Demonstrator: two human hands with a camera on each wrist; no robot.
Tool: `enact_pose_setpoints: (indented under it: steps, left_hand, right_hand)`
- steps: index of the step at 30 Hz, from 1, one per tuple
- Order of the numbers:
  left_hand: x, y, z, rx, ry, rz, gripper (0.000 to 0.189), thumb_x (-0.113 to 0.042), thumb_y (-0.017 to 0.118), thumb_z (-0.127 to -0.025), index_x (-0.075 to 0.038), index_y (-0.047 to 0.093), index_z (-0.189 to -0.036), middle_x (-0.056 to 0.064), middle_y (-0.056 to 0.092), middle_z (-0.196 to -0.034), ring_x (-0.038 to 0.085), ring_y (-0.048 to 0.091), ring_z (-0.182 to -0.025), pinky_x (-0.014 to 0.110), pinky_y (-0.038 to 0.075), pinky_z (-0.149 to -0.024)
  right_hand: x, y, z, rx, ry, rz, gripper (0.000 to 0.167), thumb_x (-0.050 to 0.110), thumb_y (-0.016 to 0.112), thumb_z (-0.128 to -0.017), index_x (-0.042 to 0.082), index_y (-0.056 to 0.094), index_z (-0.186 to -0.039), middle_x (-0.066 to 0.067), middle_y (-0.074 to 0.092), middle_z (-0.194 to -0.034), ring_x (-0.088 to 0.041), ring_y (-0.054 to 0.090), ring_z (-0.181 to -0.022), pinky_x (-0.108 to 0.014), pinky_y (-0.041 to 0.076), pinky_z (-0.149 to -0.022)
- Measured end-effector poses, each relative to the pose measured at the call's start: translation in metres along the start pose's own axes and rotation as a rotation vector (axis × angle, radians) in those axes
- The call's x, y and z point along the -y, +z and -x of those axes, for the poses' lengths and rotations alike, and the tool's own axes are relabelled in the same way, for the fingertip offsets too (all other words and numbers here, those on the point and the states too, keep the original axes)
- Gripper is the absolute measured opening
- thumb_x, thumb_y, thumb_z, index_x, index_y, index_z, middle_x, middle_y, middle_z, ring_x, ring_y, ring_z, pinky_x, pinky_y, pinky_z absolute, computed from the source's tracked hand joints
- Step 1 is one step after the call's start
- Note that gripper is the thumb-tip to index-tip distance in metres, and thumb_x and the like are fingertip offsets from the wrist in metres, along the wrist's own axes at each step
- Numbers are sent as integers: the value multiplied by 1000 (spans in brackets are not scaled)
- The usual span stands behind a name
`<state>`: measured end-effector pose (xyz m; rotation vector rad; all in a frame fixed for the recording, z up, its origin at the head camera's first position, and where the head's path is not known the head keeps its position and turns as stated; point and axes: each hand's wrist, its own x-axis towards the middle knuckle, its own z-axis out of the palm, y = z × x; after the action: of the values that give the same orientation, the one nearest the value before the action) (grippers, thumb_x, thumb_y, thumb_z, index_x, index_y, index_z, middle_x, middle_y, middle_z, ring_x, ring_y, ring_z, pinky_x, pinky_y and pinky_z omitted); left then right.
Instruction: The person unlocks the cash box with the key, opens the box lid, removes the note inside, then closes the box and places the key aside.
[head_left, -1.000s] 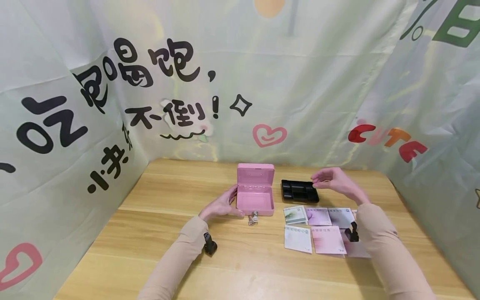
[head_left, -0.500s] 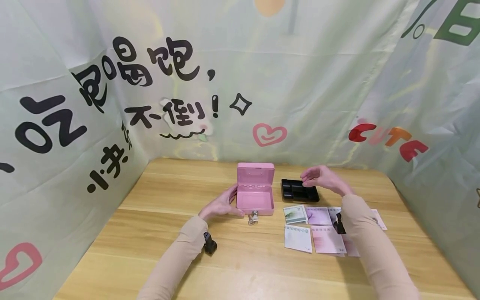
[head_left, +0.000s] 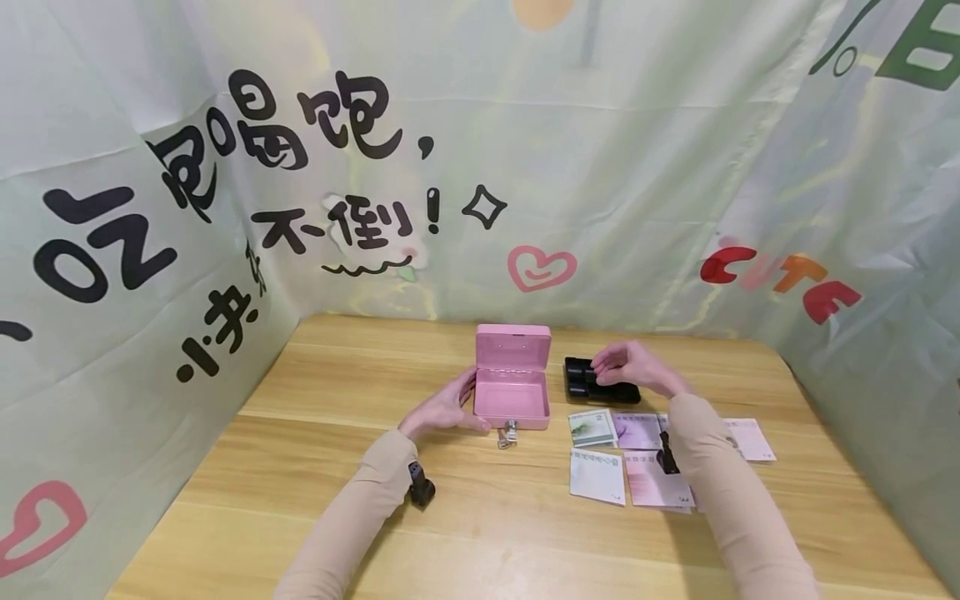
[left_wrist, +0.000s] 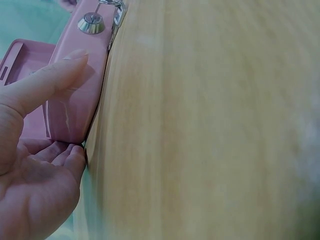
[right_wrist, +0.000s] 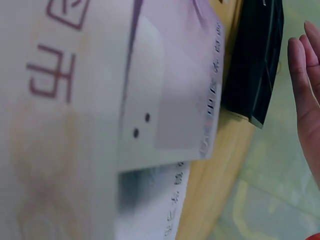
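A pink cash box [head_left: 512, 422] stands on the table with its lid raised and its inside bare. My left hand [head_left: 444, 408] holds the box's left front corner: in the left wrist view the thumb lies on the front wall and the fingers bend against the side [left_wrist: 67, 117]. Keys [head_left: 506, 437] hang from the lock [left_wrist: 91, 23] at the front. Right of the box lies a black compartment tray [head_left: 579, 390]. My right hand [head_left: 633, 367] is over the tray's right part, covering some of it, fingers loosely bent with nothing between them.
Banknotes lie in two rows in front of the tray, among them a green one [head_left: 591, 430], a pale one [head_left: 597, 477] and a pink one [head_left: 654, 483]. My right forearm crosses over several of them. A printed cloth [head_left: 637, 167] hangs behind the wooden table [head_left: 360, 358].
My right hand has moved left and lower, from the tray's right edge to over the tray. My left hand has stayed on the cash box.
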<state>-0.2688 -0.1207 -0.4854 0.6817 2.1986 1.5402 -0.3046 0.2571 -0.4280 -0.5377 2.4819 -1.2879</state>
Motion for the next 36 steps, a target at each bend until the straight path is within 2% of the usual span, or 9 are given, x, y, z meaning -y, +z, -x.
enact_pose_setpoints:
  steps: [6,11,20,28,36]
  left_hand:
    - [0,1,0,-3,3,-5,116,0,83,-74,0,6,-161,22,13,-168,39,15,-157,51,14,-131]
    - [0,1,1,-1,5,-19,117,-1,84,-73,-2,6,-161,21,14,-169,39,16,-156,51,15,-131]
    - [1,1,-2,-5,-5,-10,117,0,84,-73,-2,6,-161,21,12,-169,38,15,-157,49,14,-131]
    - [0,2,0,3,20,0,115,2,83,-74,-1,7,-161,22,14,-168,40,15,-156,51,14,-131]
    - [1,1,-2,-5,-3,4,118,0,84,-73,-3,6,-162,20,13,-169,38,15,-157,50,14,-131]
  right_hand:
    - [-6,7,-4,-16,7,2,33,-3,75,-85,-15,64,-113,-31,70,-107,-6,69,-85,-18,60,-78]
    - [-11,11,-6,-19,-15,7,32,-7,75,-82,-17,64,-110,-33,70,-103,-11,70,-84,-19,61,-77]
    - [-15,12,-11,-34,-39,104,27,-7,76,-80,-15,67,-104,-29,72,-96,-15,68,-82,-17,59,-71]
    - [-21,16,-13,-51,-76,93,21,-11,74,-78,-16,68,-97,-29,71,-88,-10,66,-75,-17,58,-67]
    - [-20,18,-15,-70,-46,139,13,-10,73,-80,-14,70,-92,-24,73,-84,-10,65,-74,-15,55,-65]
